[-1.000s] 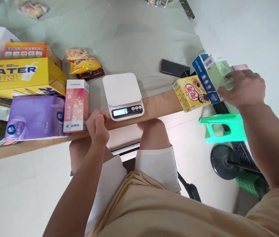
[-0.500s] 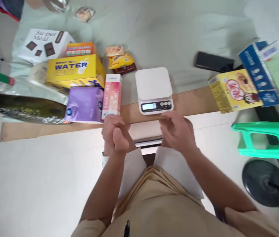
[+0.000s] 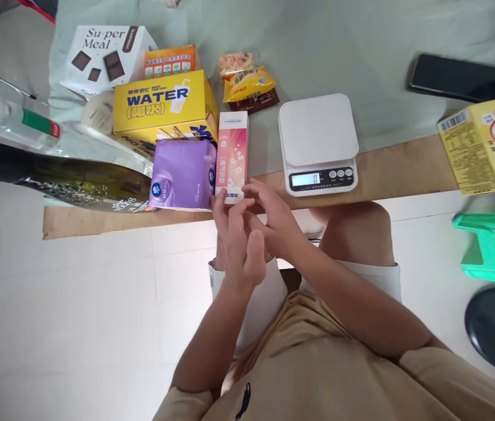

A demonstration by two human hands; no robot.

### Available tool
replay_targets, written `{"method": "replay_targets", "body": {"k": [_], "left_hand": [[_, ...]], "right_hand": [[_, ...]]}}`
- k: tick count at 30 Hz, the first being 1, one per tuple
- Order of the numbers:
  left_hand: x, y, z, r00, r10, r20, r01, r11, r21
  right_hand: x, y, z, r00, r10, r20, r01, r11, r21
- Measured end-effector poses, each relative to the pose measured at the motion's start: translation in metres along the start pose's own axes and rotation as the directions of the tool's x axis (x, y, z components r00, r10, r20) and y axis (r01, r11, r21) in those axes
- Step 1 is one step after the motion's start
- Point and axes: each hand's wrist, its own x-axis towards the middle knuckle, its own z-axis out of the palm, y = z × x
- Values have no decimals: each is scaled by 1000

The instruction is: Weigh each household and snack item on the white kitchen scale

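Note:
A pink and white box (image 3: 232,153) lies at the table's front edge, its near end beside my fingers. My left hand (image 3: 238,242) is open below that end, fingers stretched towards it and thumb apart. Partly behind it, my right hand (image 3: 273,219) is open, fingers extended to the box's lower right corner. I cannot tell whether either hand touches the box. A purple tissue pack (image 3: 182,174) sits just left of the box. To the right is a white kitchen scale (image 3: 318,131) with nothing on its plate and a lit display reading 0.
On the left are a yellow WATER box (image 3: 163,108), a white Su-per Meal box (image 3: 107,58), an orange box (image 3: 170,61) and a dark green bottle (image 3: 85,181). Snack packets (image 3: 249,85) lie behind. Right: a phone (image 3: 457,76), a yellow carton (image 3: 488,146), a green stool (image 3: 492,245).
My right hand has moved left from in front of the scale to beside my left hand at the pink box. My left hand's fingers have stretched out. The view has shifted.

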Motion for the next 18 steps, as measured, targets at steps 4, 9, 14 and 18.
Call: {"method": "replay_targets", "body": {"k": [4,9,14,18], "left_hand": [[5,9,-9,993,-102,64,98,993,58],[13,7,2,972,-236,4,236,971,-41],[9,-5,8,950,-308,57,313,942,-121],[-4,-2,9,927,-338,164,346,938,-19]], "right_hand": [[-7,4,3,998,39,-40,-38,999,20],[-12,15,6,995,-60,-74,58,998,-30],[-12,23,5,994,-52,-97,48,998,-41],[-21,25,0,990,-29,-135,25,999,-27]]}}
